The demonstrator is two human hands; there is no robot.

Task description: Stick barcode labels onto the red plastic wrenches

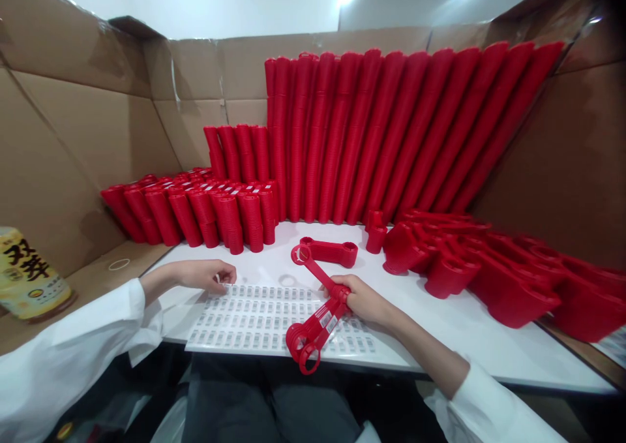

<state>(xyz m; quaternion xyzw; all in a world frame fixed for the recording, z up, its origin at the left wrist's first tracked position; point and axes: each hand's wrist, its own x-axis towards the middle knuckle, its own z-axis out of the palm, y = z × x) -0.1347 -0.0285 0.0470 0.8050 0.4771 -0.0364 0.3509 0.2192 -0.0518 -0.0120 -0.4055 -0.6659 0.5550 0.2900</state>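
My right hand (359, 298) grips several red plastic pieces (317, 329) with ringed ends, fanned out over the right part of a sticker sheet (254, 319). White labels show on some of the held pieces. At the sheet's upper left corner, my left hand (215, 275) has its fingers curled together at the edge; what they pinch, if anything, is too small to tell. A short stack of red pieces (332, 252) lies on the white table just beyond the held ones.
Tall red stacks (342, 136) stand against the cardboard wall (190, 71) at the back. Shorter labelled stacks (229, 221) are at the left. Red piles (513, 280) lie at the right, a small red stack (375, 234) beside them. A yellow bottle (29, 276) stands far left.
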